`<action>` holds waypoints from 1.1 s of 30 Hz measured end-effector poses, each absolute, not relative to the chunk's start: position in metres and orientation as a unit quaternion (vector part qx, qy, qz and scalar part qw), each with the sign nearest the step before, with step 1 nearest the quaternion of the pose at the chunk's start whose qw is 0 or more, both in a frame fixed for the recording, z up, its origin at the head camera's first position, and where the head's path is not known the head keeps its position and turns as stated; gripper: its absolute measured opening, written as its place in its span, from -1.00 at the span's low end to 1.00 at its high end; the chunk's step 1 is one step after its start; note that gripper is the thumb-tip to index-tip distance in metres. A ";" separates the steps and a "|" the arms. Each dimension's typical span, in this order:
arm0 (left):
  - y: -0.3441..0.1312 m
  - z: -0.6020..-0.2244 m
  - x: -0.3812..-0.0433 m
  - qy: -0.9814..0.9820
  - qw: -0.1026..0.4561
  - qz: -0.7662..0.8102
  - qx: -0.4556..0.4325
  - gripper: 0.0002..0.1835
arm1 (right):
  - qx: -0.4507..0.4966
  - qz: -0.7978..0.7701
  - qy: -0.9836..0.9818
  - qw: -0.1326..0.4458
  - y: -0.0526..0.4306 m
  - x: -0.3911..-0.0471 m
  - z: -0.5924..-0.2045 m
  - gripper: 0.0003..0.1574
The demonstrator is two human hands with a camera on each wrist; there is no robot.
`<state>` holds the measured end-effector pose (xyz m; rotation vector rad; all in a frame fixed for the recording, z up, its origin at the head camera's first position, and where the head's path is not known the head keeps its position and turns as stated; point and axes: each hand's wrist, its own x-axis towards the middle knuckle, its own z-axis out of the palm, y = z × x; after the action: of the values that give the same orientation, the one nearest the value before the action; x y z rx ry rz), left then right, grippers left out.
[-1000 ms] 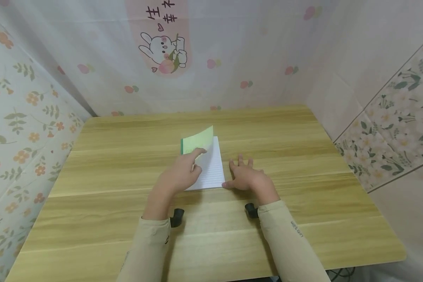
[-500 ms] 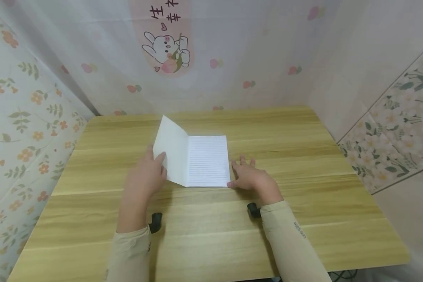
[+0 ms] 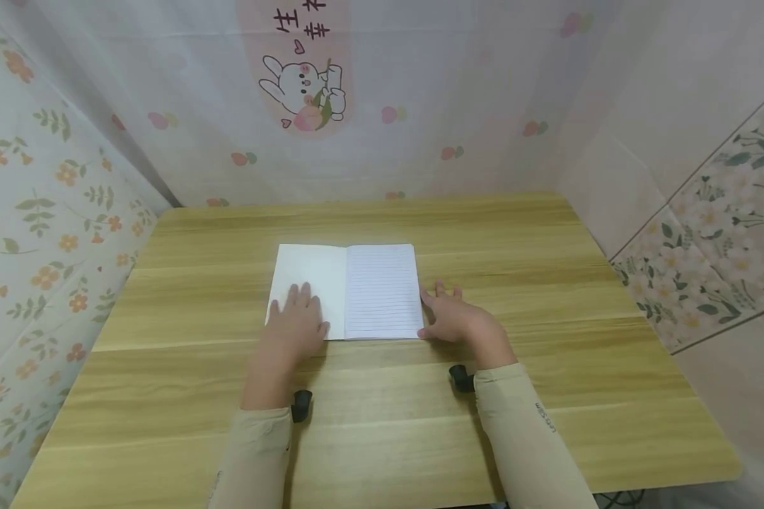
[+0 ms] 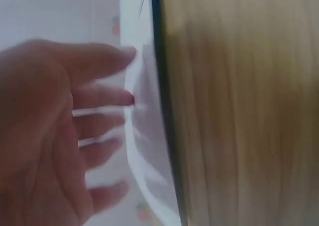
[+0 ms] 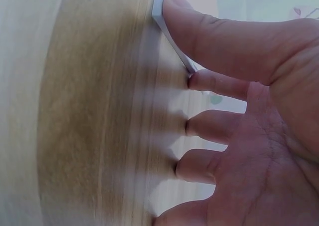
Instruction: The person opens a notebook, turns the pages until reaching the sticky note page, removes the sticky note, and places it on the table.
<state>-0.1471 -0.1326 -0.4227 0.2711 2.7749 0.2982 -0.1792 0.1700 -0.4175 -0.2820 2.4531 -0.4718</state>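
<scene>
A notebook [image 3: 382, 290] lies spread on the wooden table, with a lined page on the right and the plain inner side of its cover [image 3: 312, 265] on the left. My left hand [image 3: 295, 326] has its fingers spread over the lower part of that cover; the left wrist view shows the fingertips [image 4: 130, 100] at the white surface, above a dark green edge. At the notebook's lower right corner is my right hand [image 3: 458, 322], its thumb [image 5: 182, 26] touching the corner. The other fingertips of that hand rest on the table to the right of the notebook.
The wooden table [image 3: 547, 424] extends around the notebook on all sides. Behind it hangs a white curtain [image 3: 484, 92] with a rabbit print, and patterned cloth [image 3: 57, 233] hangs at the left. A dark wrist-worn device [image 3: 302, 405] sits beside the left wrist.
The left hand swung the green cover over to the left, and it now lies flat. That hand let go of its edge and spread over it. The right hand stayed at the corner.
</scene>
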 end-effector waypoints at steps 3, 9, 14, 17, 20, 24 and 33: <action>-0.116 -0.424 -0.152 0.967 0.168 0.116 0.155 -0.39 | -0.106 -0.179 0.928 0.309 0.171 -0.180 -0.418 0.12; -0.099 -0.433 -0.157 0.955 0.203 0.147 0.161 -0.30 | -0.106 -0.189 0.926 0.308 0.172 -0.180 -0.420 0.11; -0.098 -0.439 -0.159 0.951 0.214 0.161 0.156 -0.26 | -0.114 -0.189 0.924 0.312 0.174 -0.182 -0.419 0.12; -0.096 -0.439 -0.161 0.951 0.214 0.157 0.158 -0.25 | -0.121 -0.189 0.922 0.314 0.175 -0.183 -0.419 0.10; -0.092 -0.437 -0.161 0.952 0.218 0.147 0.158 -0.27 | -0.127 -0.188 0.923 0.312 0.174 -0.183 -0.420 0.05; -0.089 -0.434 -0.161 0.951 0.228 0.141 0.151 -0.29 | -0.124 -0.181 0.927 0.305 0.171 -0.182 -0.422 0.01; -0.080 -0.430 -0.163 0.955 0.222 0.139 0.138 -0.01 | -0.101 -0.150 0.940 0.291 0.165 -0.178 -0.423 0.05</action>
<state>-0.1627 -0.0804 -0.4298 0.3800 2.6388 0.3851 -0.1781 0.1648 -0.4234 -0.2692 2.5053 -0.3989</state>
